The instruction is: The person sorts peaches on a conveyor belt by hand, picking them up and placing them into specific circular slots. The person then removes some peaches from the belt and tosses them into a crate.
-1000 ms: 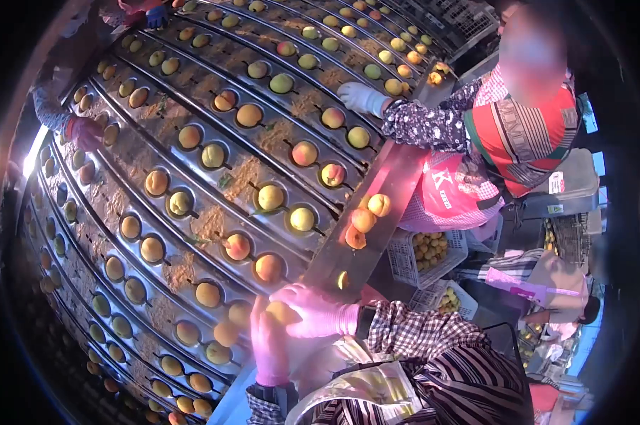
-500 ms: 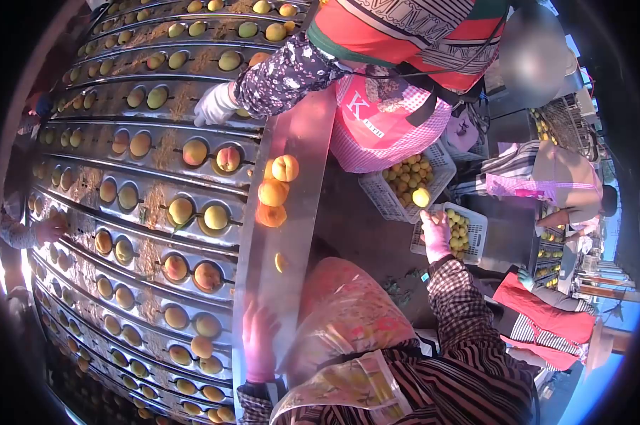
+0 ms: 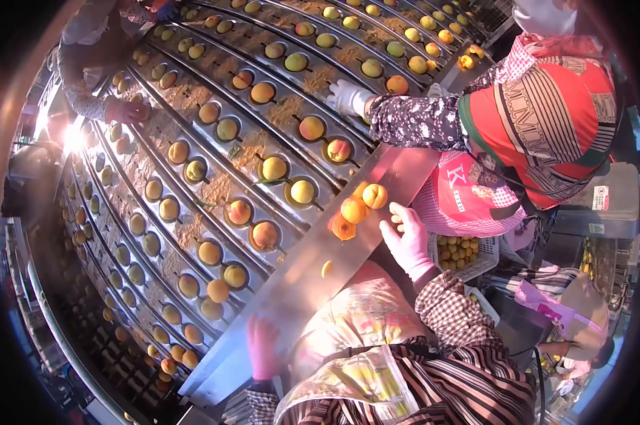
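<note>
My right hand [image 3: 408, 244], in a pink glove, is beside the metal ledge with its fingers apart and loosely bent; I see nothing held in it. Just left of it on the ledge [image 3: 302, 273] lie a few orange apricot-like fruits [image 3: 354, 210], the lowest one [image 3: 344, 227] split or squashed. A small yellow fruit slice [image 3: 326, 268] lies nearer to me. My left hand [image 3: 263, 347], also pink-gloved, is at the ledge's near part, its fingers smeared by motion.
A conveyor [image 3: 213, 191] with rows of cups carries fruit left of the ledge. One co-worker's white-gloved hand [image 3: 349, 98] is over it; another person's hand [image 3: 127, 111] is at its far side. A crate of fruit [image 3: 458, 251] stands beyond my right hand.
My view has turned to the left. My right hand has come from over the fruit crates, where a yellow fruit was at its fingertips, to beside the ledge. My left hand stays near the ledge.
</note>
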The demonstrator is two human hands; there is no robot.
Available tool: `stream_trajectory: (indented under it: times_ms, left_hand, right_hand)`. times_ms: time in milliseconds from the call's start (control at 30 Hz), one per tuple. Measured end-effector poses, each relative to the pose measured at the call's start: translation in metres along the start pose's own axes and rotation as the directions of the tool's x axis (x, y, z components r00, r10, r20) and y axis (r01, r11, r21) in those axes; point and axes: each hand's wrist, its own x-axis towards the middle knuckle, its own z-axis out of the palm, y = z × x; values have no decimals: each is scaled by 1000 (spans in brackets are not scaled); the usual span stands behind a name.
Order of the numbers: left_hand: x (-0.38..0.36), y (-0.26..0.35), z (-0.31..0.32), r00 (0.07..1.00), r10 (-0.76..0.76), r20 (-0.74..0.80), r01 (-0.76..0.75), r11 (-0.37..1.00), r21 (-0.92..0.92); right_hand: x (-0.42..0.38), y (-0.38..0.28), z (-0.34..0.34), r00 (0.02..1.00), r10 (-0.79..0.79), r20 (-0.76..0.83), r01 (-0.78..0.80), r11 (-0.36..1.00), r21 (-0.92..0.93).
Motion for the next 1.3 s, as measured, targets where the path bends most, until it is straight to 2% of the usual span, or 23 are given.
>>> stream_trajectory:
  times_ms: [100,233,300,333,367,400,433,500,533,600,633,667,733,800,867,933,1000,1067,1133,1167,1200,1267,1300]
  left_hand:
    - [-19,1,-1,994,-61,-87,60,998,-6]
    - [-13,17,9,996,23,-89,-9,988,154]
    - [16,17,25,990,140,15,-141,984,107]
    - [20,40,41,961,260,94,-276,890,363]
    - [26,64,55,912,351,212,-407,707,578]
    - [38,68,69,827,465,316,-549,543,636]
    - [49,76,84,722,547,424,-659,355,663]
    - [67,89,109,669,453,590,-726,225,650]
    - [74,90,122,656,400,640,-742,188,643]
    - [84,99,142,560,408,721,-772,-60,633]
    - [87,99,153,493,394,776,-784,-185,593]
    - [94,90,161,468,383,797,-770,-267,580]
    - [113,77,171,436,327,839,-826,-226,517]
    - [124,66,172,437,274,857,-803,-310,509]
    - [128,76,171,400,243,884,-836,-297,461]
    - [128,83,179,436,177,882,-821,-325,470]
    - [127,94,192,489,119,864,-840,-204,503]
    - [128,94,201,455,176,873,-863,-156,481]
    - [118,97,214,495,155,855,-868,45,495]
    - [110,89,218,460,186,868,-888,76,454]
    - [99,82,226,424,210,881,-906,102,412]
    - [49,83,246,359,166,919,-907,293,301]
    - [24,75,254,311,179,933,-914,327,241]
  right_hand:
    - [26,-31,7,944,-323,70,330,910,-250]
    - [28,-36,25,893,-319,317,437,784,-441]
    - [20,-15,44,927,-270,261,346,884,-314]
    - [24,-12,44,939,-234,253,296,923,-245]
    - [20,-14,47,953,-210,219,251,950,-185]
    - [14,-12,50,952,-207,227,240,962,-128]
    - [14,-12,49,949,-205,241,228,971,-73]
    - [8,-8,47,951,-196,239,193,980,36]
    - [1,-2,44,952,-131,275,93,985,147]
    - [-17,12,30,942,13,337,-135,930,342]
    - [-30,12,17,870,119,479,-359,817,451]
    - [-46,24,10,874,93,476,-393,713,581]
    - [-79,39,-14,790,263,554,-586,589,556]
    - [-115,61,-37,686,431,586,-727,391,564]
    - [-149,99,-58,664,557,499,-718,291,632]
    - [-174,135,-82,601,736,311,-666,247,703]
    - [-190,155,-99,429,903,31,-664,292,688]
    - [-199,162,-105,445,895,-23,-656,344,672]
    - [-199,137,-99,573,817,63,-591,359,722]
    - [-201,129,-86,627,770,122,-566,342,750]
    - [-199,105,-76,673,713,196,-548,303,780]
    - [-200,52,-60,699,632,334,-515,122,848]
    - [-204,37,-52,725,556,406,-456,-55,889]
